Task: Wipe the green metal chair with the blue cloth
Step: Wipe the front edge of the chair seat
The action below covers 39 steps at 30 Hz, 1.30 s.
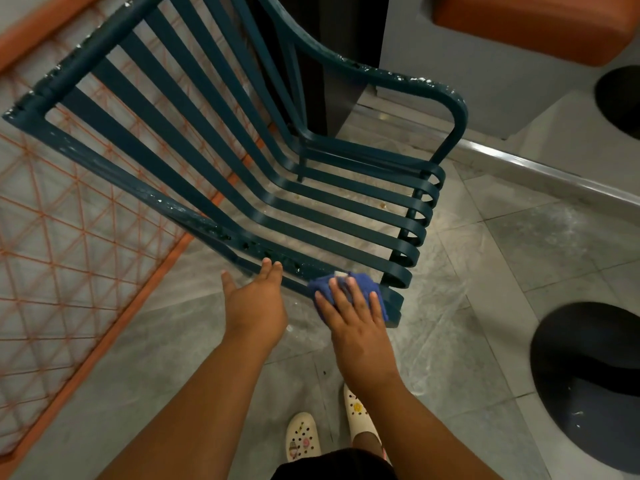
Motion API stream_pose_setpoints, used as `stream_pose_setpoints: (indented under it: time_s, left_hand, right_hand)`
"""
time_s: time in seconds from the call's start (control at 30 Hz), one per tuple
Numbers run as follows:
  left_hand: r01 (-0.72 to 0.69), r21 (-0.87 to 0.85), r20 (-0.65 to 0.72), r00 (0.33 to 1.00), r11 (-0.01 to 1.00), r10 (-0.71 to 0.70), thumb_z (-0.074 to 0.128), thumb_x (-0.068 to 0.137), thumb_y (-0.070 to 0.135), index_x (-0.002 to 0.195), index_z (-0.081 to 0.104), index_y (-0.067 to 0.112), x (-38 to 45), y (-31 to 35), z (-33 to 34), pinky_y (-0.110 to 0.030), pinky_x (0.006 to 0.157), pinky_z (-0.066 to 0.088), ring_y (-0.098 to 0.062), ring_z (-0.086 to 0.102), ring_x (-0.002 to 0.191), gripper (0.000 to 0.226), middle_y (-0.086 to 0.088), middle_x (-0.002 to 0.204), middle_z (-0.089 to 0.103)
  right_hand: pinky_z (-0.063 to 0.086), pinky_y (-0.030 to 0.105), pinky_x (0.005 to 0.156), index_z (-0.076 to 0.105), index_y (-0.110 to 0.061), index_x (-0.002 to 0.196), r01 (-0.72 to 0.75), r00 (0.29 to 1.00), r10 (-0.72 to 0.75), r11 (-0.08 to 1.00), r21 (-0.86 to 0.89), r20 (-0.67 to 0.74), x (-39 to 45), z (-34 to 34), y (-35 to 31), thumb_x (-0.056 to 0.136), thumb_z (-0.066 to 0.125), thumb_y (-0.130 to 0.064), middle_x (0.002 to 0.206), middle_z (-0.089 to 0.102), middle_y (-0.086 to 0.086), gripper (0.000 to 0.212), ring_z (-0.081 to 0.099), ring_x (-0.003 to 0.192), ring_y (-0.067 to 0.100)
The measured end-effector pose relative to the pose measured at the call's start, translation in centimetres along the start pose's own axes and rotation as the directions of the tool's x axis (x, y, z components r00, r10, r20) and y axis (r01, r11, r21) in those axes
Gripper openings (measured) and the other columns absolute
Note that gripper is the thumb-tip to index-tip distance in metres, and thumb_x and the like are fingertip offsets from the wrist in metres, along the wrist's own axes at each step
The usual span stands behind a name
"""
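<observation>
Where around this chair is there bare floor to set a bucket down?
Bare tile lies right of the green chair, bordered by the metal floor strip and the black round base. It is crowded near the right hand pressing the blue cloth, the left hand and the orange mesh panel.

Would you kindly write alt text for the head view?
A right hand presses a blue cloth onto the near rail of a green metal chair, while the left hand touches the same rail with straight fingers.
</observation>
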<state>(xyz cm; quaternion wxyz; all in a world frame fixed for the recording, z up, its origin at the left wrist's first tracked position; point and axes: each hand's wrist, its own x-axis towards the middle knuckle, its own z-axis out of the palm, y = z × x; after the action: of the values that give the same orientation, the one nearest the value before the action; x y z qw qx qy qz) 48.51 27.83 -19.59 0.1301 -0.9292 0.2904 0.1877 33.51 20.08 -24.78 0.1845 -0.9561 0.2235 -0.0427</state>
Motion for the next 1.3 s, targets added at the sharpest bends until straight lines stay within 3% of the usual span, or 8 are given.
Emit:
stream_pose_setpoints:
  time_s: [0.17, 0.37, 0.5, 0.63, 0.77, 0.9, 1.1, 1.3]
  left_hand:
    - [-0.016, -0.019, 0.000, 1.000, 1.000, 0.016, 0.057, 0.087, 0.014, 0.151, 0.012, 0.023, 0.0, -0.4, 0.1, -0.054, 0.116, -0.002, -0.009, 0.061, 0.109, 0.079, 0.003, 0.159, 0.010]
    - [0.006, -0.003, 0.015, 1.000, 1.000, -0.006, 0.057, 0.088, 0.014, 0.151, 0.008, 0.021, 0.2, 0.0, 0.6, -0.053, 0.115, -0.005, -0.012, 0.064, 0.099, 0.080, 0.001, 0.160, 0.005]
    - [0.017, 0.025, 0.018, 1.000, 1.000, -0.018, 0.055, 0.089, 0.016, 0.151, 0.006, 0.019, 0.2, 0.4, 0.6, -0.054, 0.114, -0.005, -0.013, 0.064, 0.099, 0.079, -0.001, 0.160, 0.003]
    - [0.055, 0.091, 0.021, 0.998, 0.994, -0.057, 0.053, 0.090, 0.020, 0.151, 0.006, 0.019, 0.1, 1.3, 0.2, -0.056, 0.113, -0.006, -0.016, 0.062, 0.107, 0.077, -0.002, 0.160, 0.002]
    - [0.052, 0.085, 0.009, 0.999, 0.995, -0.053, 0.053, 0.089, 0.019, 0.151, 0.007, 0.019, 0.0, 1.0, 0.3, -0.058, 0.114, -0.003, -0.015, 0.065, 0.096, 0.077, -0.001, 0.160, 0.003]
    - [0.035, 0.049, 0.006, 0.999, 0.998, -0.035, 0.054, 0.087, 0.015, 0.151, 0.007, 0.019, 0.0, 0.6, 0.6, -0.058, 0.113, -0.004, -0.012, 0.065, 0.084, 0.079, 0.000, 0.160, 0.003]
    - [0.029, 0.016, 0.021, 0.999, 0.999, -0.029, 0.056, 0.089, 0.019, 0.151, 0.006, 0.020, 0.0, 0.6, 0.8, -0.055, 0.114, -0.004, -0.012, 0.066, 0.085, 0.080, 0.000, 0.160, 0.002]
    - [0.018, 0.036, 0.023, 1.000, 0.999, -0.019, 0.052, 0.090, 0.022, 0.151, 0.005, 0.018, -0.2, 0.7, 0.6, -0.056, 0.113, -0.003, -0.012, 0.065, 0.088, 0.078, -0.001, 0.160, 0.001]
  right_hand:
    - [0.018, 0.050, 0.118, 0.009, -0.036, 0.149, -0.387, 0.894, 0.447, 0.803, 0.453, -0.028, -2.1, 0.1, 0.6, 0.095, 0.056, -0.013, 0.157, 0.004, -0.011, 0.075, -0.009, 0.147, 0.012]
    - [0.030, 0.047, 0.115, 0.020, -0.036, 0.150, -0.564, 0.679, 0.733, 0.487, 0.667, 0.038, -1.4, -0.5, 1.2, 0.099, 0.045, -0.027, 0.159, 0.021, -0.001, 0.056, 0.021, 0.146, 0.025]
    - [0.009, 0.049, 0.120, 0.023, -0.030, 0.150, -0.435, 0.878, 0.479, 0.816, 0.381, -0.024, 0.2, -0.8, -1.0, 0.097, 0.050, -0.021, 0.160, 0.012, -0.003, 0.060, -0.003, 0.147, 0.018]
    - [0.008, 0.051, 0.116, 0.037, -0.028, 0.146, -0.181, 0.981, 0.189, 0.973, 0.140, -0.044, 2.3, -0.7, -2.3, 0.091, 0.060, -0.016, 0.156, 0.030, 0.002, 0.061, 0.013, 0.147, 0.026]
    - [0.010, 0.047, 0.118, 0.035, -0.029, 0.146, -0.239, 0.963, 0.262, 0.940, 0.245, -0.063, 1.0, -0.8, -0.8, 0.093, 0.058, -0.016, 0.156, 0.029, 0.001, 0.060, 0.014, 0.147, 0.023]
    - [0.023, 0.043, 0.118, 0.034, -0.029, 0.146, -0.427, 0.865, 0.502, 0.714, 0.555, 0.020, -0.8, -1.2, 1.1, 0.097, 0.052, -0.021, 0.152, 0.032, -0.002, 0.053, 0.024, 0.143, 0.020]
    - [0.047, 0.033, 0.090, 0.054, -0.027, 0.128, -0.538, 0.808, 0.520, 0.460, 0.706, 0.276, 1.2, -3.9, 5.0, 0.098, 0.048, -0.022, 0.115, 0.058, -0.002, 0.031, 0.056, 0.108, 0.022]
    - [0.046, 0.035, 0.090, 0.058, -0.031, 0.123, -0.502, 0.862, 0.298, 0.614, 0.610, 0.409, 6.1, -6.2, 2.8, 0.096, 0.049, -0.023, 0.109, 0.056, -0.005, 0.030, 0.053, 0.104, 0.019]
